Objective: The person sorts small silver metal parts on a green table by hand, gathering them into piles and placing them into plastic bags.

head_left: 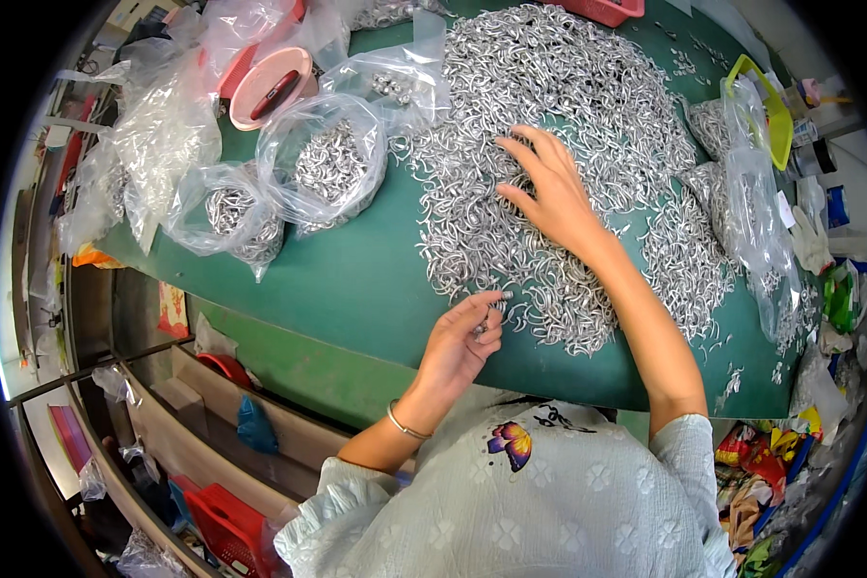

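You are working over a green table (356,279) that is carrying a broad heap of small bent metal hooks (568,106), silver and curled, spreading from the table's centre toward 12 and 2 o'clock. Your left hand (462,342) is sitting at the near edge of the heap, at about 6 o'clock from its middle, with thumb and fingertips pinching closed on a small cluster of hooks (496,306); how many, the view is not showing. Your right hand (549,188) is lying flat and open on the heap, fingers spreading toward 10 o'clock, gripping nothing. These pieces are looking light singly, stiff, hard and smooth, so they are likely sliding under a flat palm and snagging one another by their curls. Judging from that, you are best taking a hook by its straight shank between thumb and forefinger, since lifting from the bend may be dragging neighbours up with it. At 10 o'clock, well apart from both hands, clear plastic bags (323,159) are holding more hooks. Beyond them a pink bowl (270,87) is sitting among crumpled empty bags. A yellow-green scoop (766,106) is resting at 2 o'clock.
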A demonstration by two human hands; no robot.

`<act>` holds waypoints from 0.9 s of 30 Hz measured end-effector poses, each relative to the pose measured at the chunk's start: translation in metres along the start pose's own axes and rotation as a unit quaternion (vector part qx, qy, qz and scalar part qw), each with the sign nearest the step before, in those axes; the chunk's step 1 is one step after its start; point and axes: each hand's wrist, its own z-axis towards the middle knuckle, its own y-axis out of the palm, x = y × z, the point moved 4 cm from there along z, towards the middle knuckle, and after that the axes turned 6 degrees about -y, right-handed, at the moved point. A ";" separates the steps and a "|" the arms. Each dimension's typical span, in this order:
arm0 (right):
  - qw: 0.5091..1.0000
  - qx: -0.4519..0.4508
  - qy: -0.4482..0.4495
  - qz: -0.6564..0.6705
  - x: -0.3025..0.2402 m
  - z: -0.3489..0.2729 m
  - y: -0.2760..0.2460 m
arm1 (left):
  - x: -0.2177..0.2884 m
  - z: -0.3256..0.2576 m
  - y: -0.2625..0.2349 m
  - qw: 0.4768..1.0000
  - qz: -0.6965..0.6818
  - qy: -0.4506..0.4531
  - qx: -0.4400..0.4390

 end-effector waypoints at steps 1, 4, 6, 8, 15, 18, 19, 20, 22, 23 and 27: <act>1.000 0.006 0.007 -0.001 0.007 0.009 0.007 | -0.001 0.000 0.000 1.000 0.001 0.006 0.016; 0.998 0.031 0.061 -0.018 0.031 0.035 0.022 | 0.002 -0.002 0.002 0.999 0.010 0.022 0.030; 0.994 0.036 0.096 -0.029 0.040 0.049 0.033 | 0.007 -0.003 0.003 0.998 0.020 0.043 0.038; 0.994 0.014 0.093 -0.061 0.044 0.058 0.047 | 0.013 -0.005 0.003 0.996 0.033 0.067 0.054; 0.990 -0.035 0.136 -0.019 0.038 0.060 0.052 | 0.028 -0.002 0.003 0.989 0.050 0.138 0.031; 0.988 0.004 0.132 -0.079 0.030 0.062 0.059 | 0.031 -0.001 0.011 0.987 0.058 0.148 0.020; 0.987 0.011 0.131 -0.096 0.027 0.062 0.060 | 0.032 -0.001 0.011 0.985 0.067 0.160 0.025; 0.988 0.013 0.129 -0.079 0.027 0.062 0.060 | 0.033 -0.002 0.010 0.982 0.075 0.172 0.031; 0.989 0.029 0.129 -0.064 0.025 0.057 0.060 | 0.035 -0.009 0.001 0.964 0.095 0.232 0.088; 0.989 0.038 0.129 -0.057 0.025 0.054 0.060 | 0.036 -0.013 -0.005 0.952 0.105 0.262 0.116; 0.986 0.003 0.152 -0.062 0.024 0.059 0.056 | 0.039 -0.031 -0.030 0.900 0.134 0.378 0.169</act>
